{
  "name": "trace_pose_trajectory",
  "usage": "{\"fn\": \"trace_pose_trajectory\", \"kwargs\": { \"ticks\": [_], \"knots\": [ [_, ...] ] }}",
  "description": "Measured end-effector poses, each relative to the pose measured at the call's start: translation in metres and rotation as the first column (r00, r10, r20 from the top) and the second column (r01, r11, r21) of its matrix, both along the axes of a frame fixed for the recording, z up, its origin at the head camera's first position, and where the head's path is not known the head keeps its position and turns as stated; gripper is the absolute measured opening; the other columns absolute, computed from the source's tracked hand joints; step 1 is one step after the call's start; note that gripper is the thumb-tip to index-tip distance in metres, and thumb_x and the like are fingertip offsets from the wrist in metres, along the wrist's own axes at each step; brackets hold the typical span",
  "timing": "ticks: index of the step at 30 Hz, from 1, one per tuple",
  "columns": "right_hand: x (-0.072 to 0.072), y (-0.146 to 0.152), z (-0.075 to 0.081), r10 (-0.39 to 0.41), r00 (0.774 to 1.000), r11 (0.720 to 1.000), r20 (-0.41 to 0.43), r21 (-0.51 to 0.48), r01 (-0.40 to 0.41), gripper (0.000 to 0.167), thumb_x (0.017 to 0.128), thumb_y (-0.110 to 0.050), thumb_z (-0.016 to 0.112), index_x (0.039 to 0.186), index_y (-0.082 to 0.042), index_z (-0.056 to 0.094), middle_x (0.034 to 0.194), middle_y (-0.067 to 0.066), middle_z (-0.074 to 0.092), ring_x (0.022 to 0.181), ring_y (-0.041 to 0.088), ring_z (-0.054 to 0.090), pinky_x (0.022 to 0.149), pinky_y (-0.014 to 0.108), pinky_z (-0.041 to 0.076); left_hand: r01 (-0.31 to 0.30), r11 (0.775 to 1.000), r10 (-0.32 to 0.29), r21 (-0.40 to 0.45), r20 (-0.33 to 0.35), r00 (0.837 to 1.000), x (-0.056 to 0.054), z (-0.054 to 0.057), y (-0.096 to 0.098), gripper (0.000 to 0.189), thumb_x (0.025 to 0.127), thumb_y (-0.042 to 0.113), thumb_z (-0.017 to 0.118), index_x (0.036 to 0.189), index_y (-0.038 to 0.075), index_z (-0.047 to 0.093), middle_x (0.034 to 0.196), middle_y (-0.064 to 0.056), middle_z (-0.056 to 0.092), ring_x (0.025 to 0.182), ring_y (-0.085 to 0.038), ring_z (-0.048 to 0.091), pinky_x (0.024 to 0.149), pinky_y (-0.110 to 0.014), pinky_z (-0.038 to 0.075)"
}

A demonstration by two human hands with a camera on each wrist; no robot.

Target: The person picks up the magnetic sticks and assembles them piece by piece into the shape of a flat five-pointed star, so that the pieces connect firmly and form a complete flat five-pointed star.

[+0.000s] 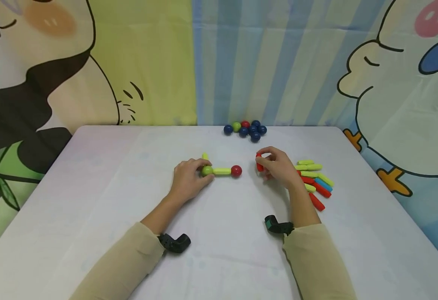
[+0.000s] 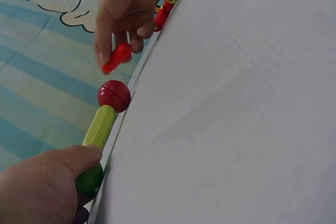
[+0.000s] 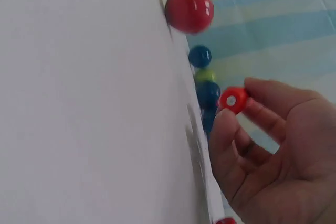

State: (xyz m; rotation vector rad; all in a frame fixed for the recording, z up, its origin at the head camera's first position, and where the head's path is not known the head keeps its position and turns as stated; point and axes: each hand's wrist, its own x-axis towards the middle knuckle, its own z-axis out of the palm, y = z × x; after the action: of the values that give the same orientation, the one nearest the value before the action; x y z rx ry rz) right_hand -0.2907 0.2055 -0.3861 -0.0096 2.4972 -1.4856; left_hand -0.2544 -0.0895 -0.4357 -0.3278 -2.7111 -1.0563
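Note:
My left hand (image 1: 189,179) grips a green ball (image 1: 207,171) low over the white table. From that ball a yellow-green rod (image 1: 222,171) runs right to a red ball (image 1: 236,171), and another yellow-green rod (image 1: 205,156) points away toward the back. Between thumb and fingers my right hand (image 1: 279,166) pinches a short red rod (image 1: 259,162), a little right of the red ball and apart from it. In the right wrist view the end of the red rod (image 3: 232,100) faces the camera and shows a pale round centre.
At the table's back edge sits a cluster of dark blue balls (image 1: 253,130) with one green ball (image 1: 236,126) and one red ball (image 1: 245,124). Loose yellow-green rods (image 1: 309,167), red rods (image 1: 317,201) and a blue rod (image 1: 323,184) lie right of my right hand.

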Motion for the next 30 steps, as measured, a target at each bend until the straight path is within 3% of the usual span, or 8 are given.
{"fn": "trace_pose_trajectory", "kwargs": {
  "ticks": [4,8,17,20,25,30],
  "knots": [
    [-0.004,-0.014,-0.005,-0.022,0.999,0.998,0.04,-0.063,0.024,0.041,0.103,-0.029,0.062,0.14,-0.011,0.055,0.099,0.013,0.059,0.067,0.019,0.064,0.065,0.028,0.061,-0.003,1.0,0.003,-0.01,-0.007,1.0,-0.001,0.001,0.003,0.032,0.089,0.031,0.081,0.118,0.019,0.074,0.106,-0.006,0.071,0.104,-0.028,0.06,0.105,-0.056,0.039],
    [-0.011,-0.026,-0.008,-0.02,0.997,0.992,0.075,-0.122,0.029,0.042,0.103,-0.027,0.063,0.14,-0.01,0.055,0.104,0.013,0.062,0.073,0.018,0.068,0.069,0.029,0.062,-0.006,1.0,0.006,-0.023,-0.006,1.0,-0.002,0.004,0.003,0.032,0.09,0.031,0.081,0.118,0.019,0.074,0.105,-0.006,0.07,0.102,-0.028,0.059,0.106,-0.055,0.038],
    [-0.021,-0.043,-0.016,-0.012,0.998,0.983,0.068,-0.183,0.024,0.042,0.103,-0.024,0.063,0.14,-0.007,0.054,0.105,0.012,0.066,0.076,0.017,0.068,0.07,0.025,0.061,-0.002,1.0,0.002,-0.011,-0.008,1.0,-0.001,0.002,0.001,0.031,0.089,0.03,0.081,0.117,0.019,0.075,0.103,-0.005,0.071,0.101,-0.027,0.059,0.106,-0.057,0.039],
    [-0.021,-0.044,-0.015,-0.017,0.997,0.988,0.07,-0.149,0.027,0.039,0.104,-0.025,0.062,0.138,-0.008,0.056,0.105,0.012,0.065,0.074,0.017,0.067,0.068,0.024,0.06,0.001,1.0,-0.001,-0.004,-0.008,1.0,-0.001,0.002,0.001,0.031,0.089,0.029,0.08,0.117,0.019,0.075,0.104,-0.005,0.071,0.101,-0.027,0.059,0.107,-0.057,0.038],
    [-0.017,-0.043,-0.012,0.008,0.998,1.0,0.055,-0.01,-0.008,0.034,0.103,-0.028,0.062,0.132,-0.009,0.06,0.107,0.013,0.062,0.071,0.019,0.062,0.067,0.023,0.055,0.008,1.0,-0.008,0.021,-0.003,1.0,0.0,0.002,0.0,0.031,0.088,0.026,0.079,0.118,0.018,0.075,0.108,-0.007,0.072,0.105,-0.029,0.061,0.109,-0.059,0.037],
    [-0.015,-0.042,-0.008,0.061,0.997,0.991,0.049,0.119,-0.067,0.032,0.102,-0.032,0.063,0.126,-0.01,0.065,0.105,0.011,0.062,0.077,0.021,0.057,0.068,0.025,0.049,0.001,0.999,-0.001,0.046,-0.009,1.0,-0.001,0.002,0.0,0.032,0.088,0.02,0.076,0.119,0.017,0.075,0.112,-0.008,0.073,0.107,-0.03,0.062,0.109,-0.059,0.037]
  ]
}}
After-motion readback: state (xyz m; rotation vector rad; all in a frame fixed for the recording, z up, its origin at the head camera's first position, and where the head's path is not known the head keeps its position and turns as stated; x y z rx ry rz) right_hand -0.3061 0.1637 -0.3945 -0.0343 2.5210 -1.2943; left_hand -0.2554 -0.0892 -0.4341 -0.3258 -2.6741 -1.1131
